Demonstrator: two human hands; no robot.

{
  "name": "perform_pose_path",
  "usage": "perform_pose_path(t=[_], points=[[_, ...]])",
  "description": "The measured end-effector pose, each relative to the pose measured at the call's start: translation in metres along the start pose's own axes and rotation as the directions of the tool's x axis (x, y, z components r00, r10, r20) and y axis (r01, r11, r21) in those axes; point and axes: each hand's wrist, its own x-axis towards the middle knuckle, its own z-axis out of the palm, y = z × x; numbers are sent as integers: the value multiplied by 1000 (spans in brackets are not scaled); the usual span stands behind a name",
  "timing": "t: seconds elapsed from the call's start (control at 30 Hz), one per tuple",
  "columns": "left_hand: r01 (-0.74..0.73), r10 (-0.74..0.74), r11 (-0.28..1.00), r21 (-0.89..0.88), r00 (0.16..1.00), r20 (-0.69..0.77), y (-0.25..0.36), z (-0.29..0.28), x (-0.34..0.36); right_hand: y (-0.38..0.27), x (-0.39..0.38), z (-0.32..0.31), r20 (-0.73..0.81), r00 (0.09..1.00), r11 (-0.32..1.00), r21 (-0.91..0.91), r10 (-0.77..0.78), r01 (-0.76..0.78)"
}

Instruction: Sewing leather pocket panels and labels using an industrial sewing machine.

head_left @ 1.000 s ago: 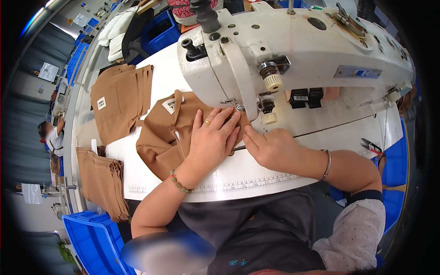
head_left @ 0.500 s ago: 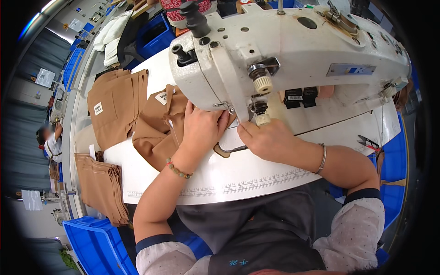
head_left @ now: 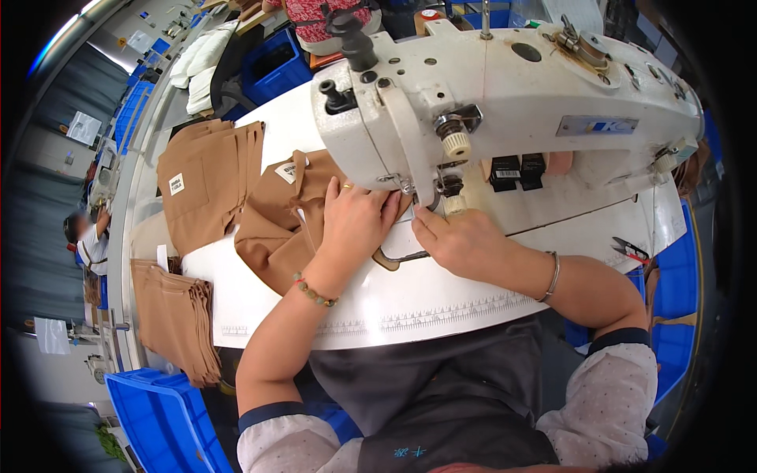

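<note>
A brown fabric piece [head_left: 272,229] with a white label lies bunched under the head of a white sewing machine [head_left: 505,87]. My left hand [head_left: 356,221] bears down on its right part beside the needle area, fingers bent over the cloth and thumb toward the needle. Just right of the presser area, my right hand [head_left: 465,243] has thumb and forefinger pinched together. What lies between those fingertips is too small to make out. The machine head partly hides the needle and the cloth's edge.
Stacked brown pieces [head_left: 197,185] lie on the left, with another folded brown stack [head_left: 173,315] nearer me. Red-handled thread snips [head_left: 631,251] rest at the right. Black labels [head_left: 516,169] sit under the machine arm. Blue bins [head_left: 162,422] flank the white table [head_left: 331,327].
The whole view has shifted slightly, moving the machine head and cloth a little to the right in the picture. Both hands keep nearly the same places at the needle area.
</note>
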Motion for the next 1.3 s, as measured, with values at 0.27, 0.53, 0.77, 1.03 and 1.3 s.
perform_pose_path(t=[0.27,0.53,0.77,1.03,1.3], points=[[118,-132,986,119,984,118,52,-64,-55,-10,7,-19,-217,975,992,96,-55,78],[870,-748,462,173,487,-450,-9,-177,-209,-58,50,-23,-322,944,959,283,70,26],[638,-736,668,-384,642,-213,-11,-122,-253,-88,101,11,-204,921,703,705,332,-97],[-67,-783,150,-986,602,-160,32,-107,-204,-112,53,-27,-89,634,202,974,768,-107],[145,-617,-88,-985,769,168,52,-84,-184,-122,-19,-34,97,353,-134,988,930,79]])
